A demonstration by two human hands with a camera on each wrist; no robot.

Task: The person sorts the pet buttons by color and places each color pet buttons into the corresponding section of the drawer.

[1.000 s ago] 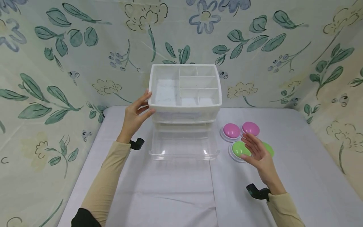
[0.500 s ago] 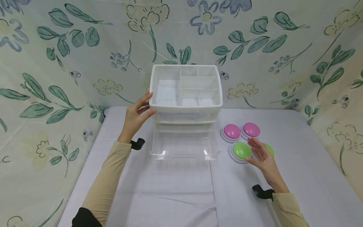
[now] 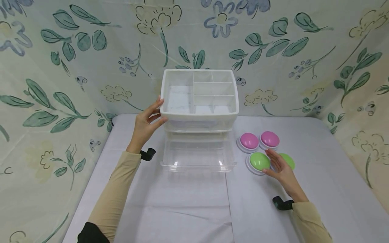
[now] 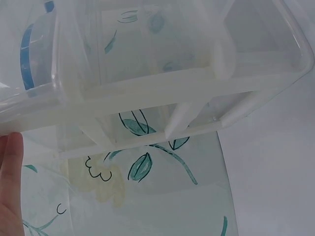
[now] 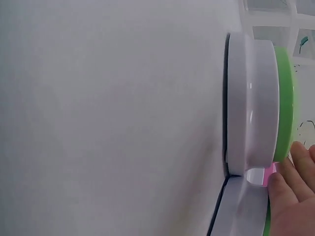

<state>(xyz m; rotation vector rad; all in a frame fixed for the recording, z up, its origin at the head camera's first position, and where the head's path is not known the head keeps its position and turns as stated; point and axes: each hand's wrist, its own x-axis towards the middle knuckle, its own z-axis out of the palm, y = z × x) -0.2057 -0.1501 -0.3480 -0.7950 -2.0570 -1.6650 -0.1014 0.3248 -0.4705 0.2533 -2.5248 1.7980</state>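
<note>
A white plastic drawer organizer (image 3: 199, 117) stands at the back of the table, its clear lower drawer (image 3: 198, 156) pulled out. My left hand (image 3: 143, 125) touches its left front corner, fingers along the side and thumb at the front; a straight finger (image 4: 12, 167) shows against the frame in the left wrist view. My right hand (image 3: 284, 173) is held with extended fingers at two green domed push buttons on white bases. The left green button (image 3: 259, 161) is beside the thumb; the right green button (image 3: 288, 161) is partly hidden behind the hand.
Two pink domed push buttons (image 3: 249, 140) sit just behind the green ones, right of the organizer. The organizer's divided top tray (image 3: 177, 98) holds nothing visible. A floral cloth (image 3: 194, 40) hangs behind the white-covered table (image 3: 188, 206).
My right hand has shifted slightly right and lower, uncovering more of the left green button and the right pink one. The left hand and organizer stay in place.
</note>
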